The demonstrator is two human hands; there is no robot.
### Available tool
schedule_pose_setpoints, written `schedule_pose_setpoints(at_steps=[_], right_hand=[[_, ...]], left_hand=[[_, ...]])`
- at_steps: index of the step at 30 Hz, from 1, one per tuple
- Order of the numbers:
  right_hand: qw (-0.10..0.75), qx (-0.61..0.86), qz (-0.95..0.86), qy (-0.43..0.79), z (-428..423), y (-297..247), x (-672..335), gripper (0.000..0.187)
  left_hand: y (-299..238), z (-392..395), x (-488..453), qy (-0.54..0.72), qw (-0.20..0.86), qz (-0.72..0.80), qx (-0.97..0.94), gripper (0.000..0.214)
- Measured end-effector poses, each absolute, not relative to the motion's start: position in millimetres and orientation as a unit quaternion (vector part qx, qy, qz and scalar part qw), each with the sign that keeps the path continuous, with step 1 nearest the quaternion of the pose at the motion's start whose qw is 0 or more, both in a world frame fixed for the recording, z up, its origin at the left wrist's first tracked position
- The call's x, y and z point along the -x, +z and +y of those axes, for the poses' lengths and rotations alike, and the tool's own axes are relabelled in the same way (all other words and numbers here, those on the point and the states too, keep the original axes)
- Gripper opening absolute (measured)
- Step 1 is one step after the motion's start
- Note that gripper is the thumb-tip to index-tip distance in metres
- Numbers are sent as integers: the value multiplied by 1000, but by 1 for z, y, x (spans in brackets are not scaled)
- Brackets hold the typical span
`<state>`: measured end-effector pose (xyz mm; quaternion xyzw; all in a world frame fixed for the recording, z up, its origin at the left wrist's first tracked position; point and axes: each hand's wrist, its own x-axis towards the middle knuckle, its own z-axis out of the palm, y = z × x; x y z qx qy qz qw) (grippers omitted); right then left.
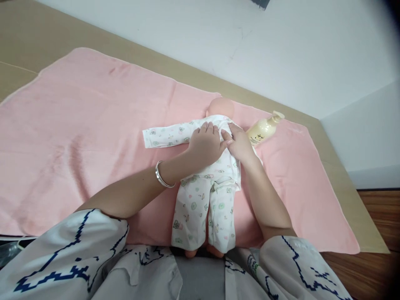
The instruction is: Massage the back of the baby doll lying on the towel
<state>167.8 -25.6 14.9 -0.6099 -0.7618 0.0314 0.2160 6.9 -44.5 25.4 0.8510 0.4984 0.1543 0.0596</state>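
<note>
Pink fluffy towel under a baby doll in white printed clothes. Fingers of the left hand lie loose on its chest; right hand touching beside, grip unclear; cream pump bottle just right

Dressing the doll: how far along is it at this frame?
Done: the printed trousers are on the doll and the top covers its chest. In hand: the left hand lies flat on the top's front; the right hand fingers the fabric near the collar. Left, probably: fastening the front and sorting the sleeve, which lies flat on the pink towel.
</note>
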Motion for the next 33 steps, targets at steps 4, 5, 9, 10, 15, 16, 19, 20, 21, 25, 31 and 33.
schedule_pose_setpoints(at_steps=[4, 5, 9, 10, 15, 16, 19, 20, 21, 25, 31, 33], right_hand=[[141, 652, -745, 13, -46, 25, -146, 53], [132, 648, -750, 18, -52, 29, -141, 53], [109, 644, -756, 43, -66, 39, -131, 54], [109, 646, -755, 45, -67, 39, -131, 54], [145, 645, -748, 53, -53, 30, -141, 53], [155, 644, -747, 54, -48, 27, -145, 52], [188, 637, -746, 56, -34, 21, -156, 50], [197, 635, -745, 57, -32, 19, -158, 49], [203, 634, -743, 59, -31, 18, -159, 48], [198, 643, -737, 67, -44, 18, -149, 53], [167, 640, -749, 49, -67, 26, -130, 54], [172, 641, -746, 51, -61, 27, -134, 53]], left_hand=[[27, -28, 0, 182, 83, 488, -850, 61], [27, -21, 4, 188, 97, 473, -855, 58], [26, 8, 17, 203, 178, 426, -863, 55], [24, 11, 18, 212, 185, 427, -859, 54], [13, -14, 1, 218, 90, 482, -844, 49], [13, -24, -3, 210, 72, 498, -838, 50], [16, -50, -13, 165, 39, 503, -847, 52], [17, -55, -14, 151, 34, 499, -852, 53], [19, -57, -14, 143, 35, 496, -856, 53], [23, -40, -6, 158, 88, 497, -848, 53], [14, 1, 4, 193, 150, 478, -843, 42], [12, -5, 1, 202, 133, 501, -831, 44]])
